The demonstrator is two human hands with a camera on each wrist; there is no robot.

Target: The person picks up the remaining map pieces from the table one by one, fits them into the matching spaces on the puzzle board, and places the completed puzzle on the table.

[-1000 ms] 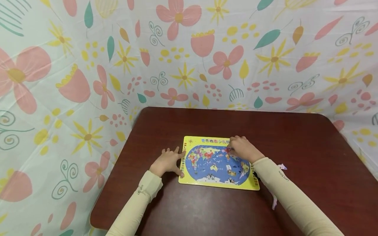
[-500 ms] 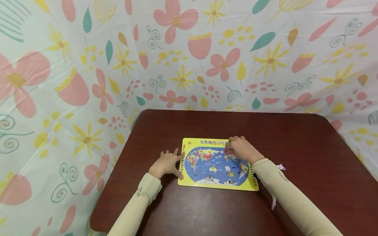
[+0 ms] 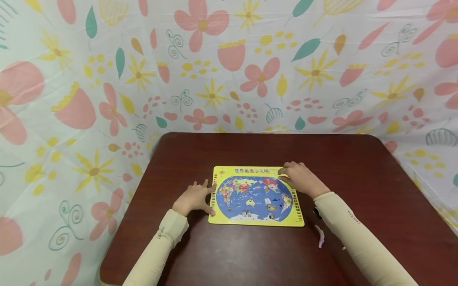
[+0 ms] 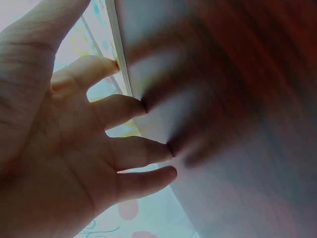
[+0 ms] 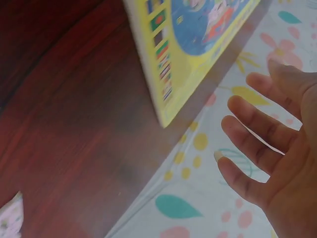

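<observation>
Clearly, the map board [image 3: 255, 198] lies flat on the dark red-brown table [image 3: 250, 254], its long sides running left to right and its yellow border framing a blue oval world map with coloured lettering along the far side. At the left edge of the board is the left hand [image 3: 193, 198], spread wide: the thumb reaches the border near the near left corner, the forefinger the same border farther up, and the other fingers point away over the wood just outside that edge. It grips nothing. Around the far right corner of the board, the right hand [image 3: 300, 178] has its fingertips over the yellow border; the right wrist view shows those fingers loosely parted and holding nothing, though whether they touch the board I cannot tell.

Beyond the far edge of the board, a strip of tabletop runs to the floral curtain [image 3: 229, 79]. The table reaches farther out on the board's right than on its left, where the left forearm comes in, and a broad stretch lies on its near side, between the two cream sleeves [image 3: 173, 228]. Just off the near right corner of the board lies a pale purplish strip [image 3: 319, 237], apart from the board and beside the right sleeve.
</observation>
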